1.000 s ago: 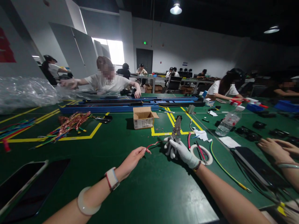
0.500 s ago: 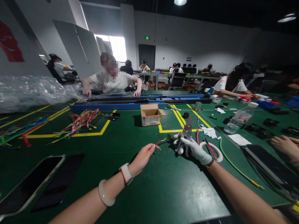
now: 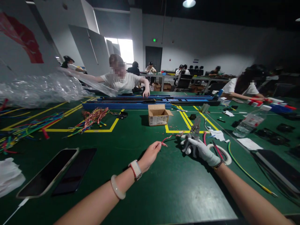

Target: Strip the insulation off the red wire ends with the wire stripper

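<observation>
My left hand point(image 3: 152, 153), bare, is closed in a pinch on a thin red wire point(image 3: 166, 138). Twisted bare copper shows along the wire, which runs toward the right hand. My right hand point(image 3: 199, 149), in a white and grey glove, is wrapped round the handles of grey wire strippers point(image 3: 195, 125). Their flat metal head points up and away from me. Whether the wire's far end touches the strippers is too small to tell. Beyond the hands stands an open cardboard box point(image 3: 158, 120). A white tape roll point(image 3: 227, 155) lies beside my right wrist.
Copper-ended wires point(image 3: 96, 118) and loose coloured wires point(image 3: 35, 126) lie left. Two phones point(image 3: 48, 173) rest nearer me. Long blue rails point(image 3: 126, 105) cross the back, where a co-worker point(image 3: 122, 78) handles clear plastic wrap point(image 3: 44, 89). A water bottle point(image 3: 252, 122) and green-yellow cable point(image 3: 248, 175) are right.
My view has turned left, so things appear further right. The co-worker opposite has stretched an arm out to the left, lifting the plastic wrap. Both my hands keep their grips.
</observation>
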### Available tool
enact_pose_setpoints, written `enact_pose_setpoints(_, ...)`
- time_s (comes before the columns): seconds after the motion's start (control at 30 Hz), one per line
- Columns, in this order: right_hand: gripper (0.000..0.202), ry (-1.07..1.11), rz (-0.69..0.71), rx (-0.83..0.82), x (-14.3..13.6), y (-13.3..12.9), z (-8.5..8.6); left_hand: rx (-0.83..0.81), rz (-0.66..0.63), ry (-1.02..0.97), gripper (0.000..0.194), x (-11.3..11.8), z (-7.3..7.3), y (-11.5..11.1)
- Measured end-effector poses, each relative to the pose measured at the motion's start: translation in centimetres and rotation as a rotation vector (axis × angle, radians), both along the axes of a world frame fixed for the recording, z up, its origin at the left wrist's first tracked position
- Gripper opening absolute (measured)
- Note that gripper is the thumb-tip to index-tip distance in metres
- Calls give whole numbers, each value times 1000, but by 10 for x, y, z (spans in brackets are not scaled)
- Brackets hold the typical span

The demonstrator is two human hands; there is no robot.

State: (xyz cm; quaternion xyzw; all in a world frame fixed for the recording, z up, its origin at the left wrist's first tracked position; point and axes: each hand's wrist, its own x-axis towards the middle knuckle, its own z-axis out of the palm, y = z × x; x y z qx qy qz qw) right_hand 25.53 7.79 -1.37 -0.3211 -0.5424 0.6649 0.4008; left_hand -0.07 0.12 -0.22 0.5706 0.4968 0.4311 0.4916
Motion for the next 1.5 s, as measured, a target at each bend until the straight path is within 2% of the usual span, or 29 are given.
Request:
enact_pose_setpoints(0.2,38,-29,35,35,-1,-2,6,5,-11,12,32,1,0,2)
enact_pose_setpoints(0.6,40,-5,72,54,0,-1,1,-8,-20,79,33,3,6,0)
enact_pose_setpoints(0.73,41,-44,64,71,-3,-5,0,-27,35,56,33,4,6,-2)
enact_pose_setpoints(0.9,42,-59,139,99,-11,-13,9,-49,150,-65,35,7,10,-1)
enact_pose_setpoints(1.07,42,-35,181,103,-16,-14,23,-47,142,-142,39,17,22,8)
enact_pose_setpoints(1.2,39,-41,107,160,-17,-11,28,-10,89,-66,38,23,27,8)
enact_pose_setpoints(1.33,36,-89,-1,234,-16,-14,28,47,50,73,35,21,20,4)
enact_pose_setpoints(1.43,36,-210,-84,308,-12,-15,27,70,16,146,33,18,14,0)
enact_pose_setpoints(1.5,36,-334,-156,435,-7,-14,27,84,-1,186,29,17,13,-1)
